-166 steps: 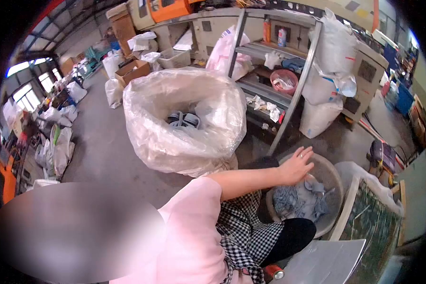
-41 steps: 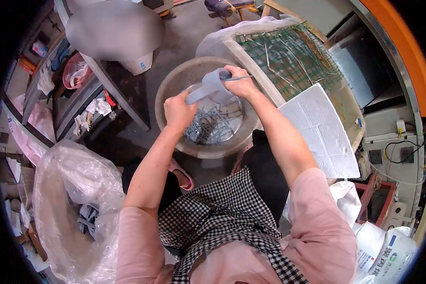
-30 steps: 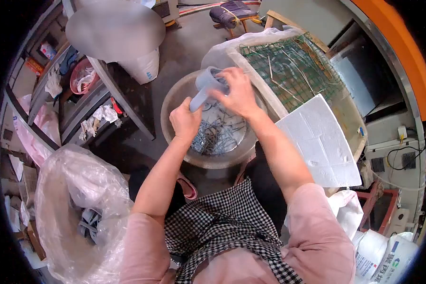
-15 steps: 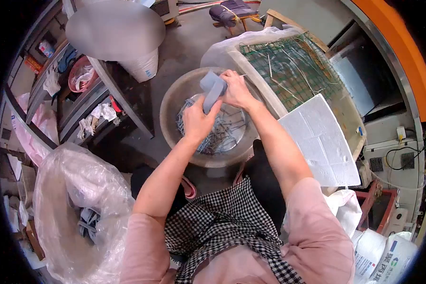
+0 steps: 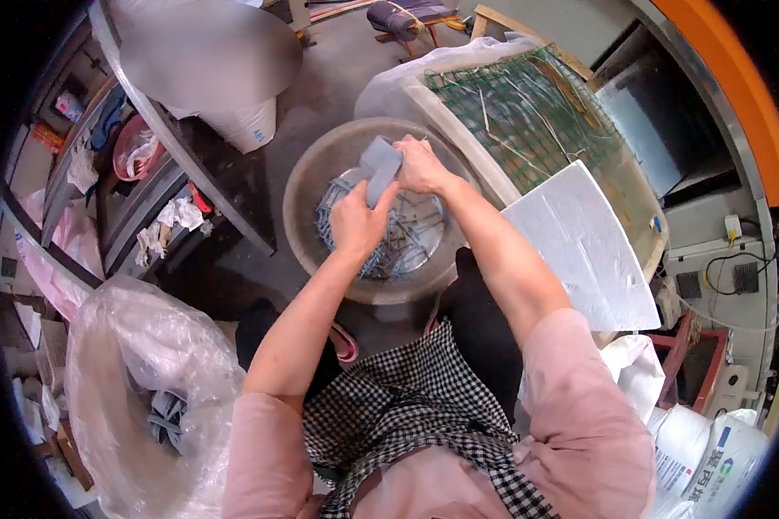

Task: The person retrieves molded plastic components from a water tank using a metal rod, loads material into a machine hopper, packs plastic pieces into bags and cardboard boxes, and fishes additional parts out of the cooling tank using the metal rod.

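Above a round tub (image 5: 301, 229), a grey plastic part (image 5: 381, 161) is held between my two hands. My left hand (image 5: 357, 221) grips the part's flat strap-like end, thumb and fingers closed on it. The fingers of my right hand (image 5: 420, 164) are closed at the part's far right side, and a small thin tip shows above them. Thin grey plastic sticks (image 5: 407, 238) lie in a tangle on the tub's bottom, below the hands.
An open clear plastic bag (image 5: 104, 346) with grey parts (image 5: 166, 419) stands at the left. Right of the tub are a green-mesh-topped bin (image 5: 528, 117) and a white foam sheet (image 5: 580, 246). A metal rack (image 5: 208, 186) stands upper left; a purple-topped stool (image 5: 407, 17) is behind.
Since about five seconds ago the view has turned to the tub. Over the last second the grey part has turned between both hands, and the right hand has shifted along its edge.
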Motion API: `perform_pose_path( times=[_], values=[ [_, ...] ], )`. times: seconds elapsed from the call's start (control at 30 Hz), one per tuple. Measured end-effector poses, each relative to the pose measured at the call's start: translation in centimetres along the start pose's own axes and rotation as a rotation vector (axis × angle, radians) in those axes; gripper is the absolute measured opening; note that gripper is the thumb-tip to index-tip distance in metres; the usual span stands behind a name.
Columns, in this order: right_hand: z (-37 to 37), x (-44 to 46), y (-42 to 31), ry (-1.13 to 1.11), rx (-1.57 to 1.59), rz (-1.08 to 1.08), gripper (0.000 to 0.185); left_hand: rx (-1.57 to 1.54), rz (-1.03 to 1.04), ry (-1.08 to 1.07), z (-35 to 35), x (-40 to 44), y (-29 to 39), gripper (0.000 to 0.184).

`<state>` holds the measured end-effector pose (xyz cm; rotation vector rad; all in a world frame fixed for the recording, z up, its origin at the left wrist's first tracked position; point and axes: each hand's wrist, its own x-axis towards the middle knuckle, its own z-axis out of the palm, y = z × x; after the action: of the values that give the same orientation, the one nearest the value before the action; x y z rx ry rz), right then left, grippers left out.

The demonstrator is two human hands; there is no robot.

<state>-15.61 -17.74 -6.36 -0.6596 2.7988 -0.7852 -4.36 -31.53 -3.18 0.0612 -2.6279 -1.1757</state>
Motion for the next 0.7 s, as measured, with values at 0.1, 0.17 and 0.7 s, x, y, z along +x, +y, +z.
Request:
perform_pose_path(
  times=[0.1,0.17,0.7],
  values=[
    [-0.5,-1.1,-1.2,0.196,-0.226,-0.047,0.058,0.016,-0.034,-0.024,0.3,0.8,-1.2,0.044],
    [-1.6,-1.6,-2.6,0.203,-0.232,-0.029,0.071,-0.007,-0.008,0.014,0.5,1.2,-1.1,0.048],
    [-10.7,-5.9,-2.7,0.346,-0.120,-0.264,0.032,-0.411,0.090,0.048,-1.1,1.8,-1.4,0.015]
  ],
)
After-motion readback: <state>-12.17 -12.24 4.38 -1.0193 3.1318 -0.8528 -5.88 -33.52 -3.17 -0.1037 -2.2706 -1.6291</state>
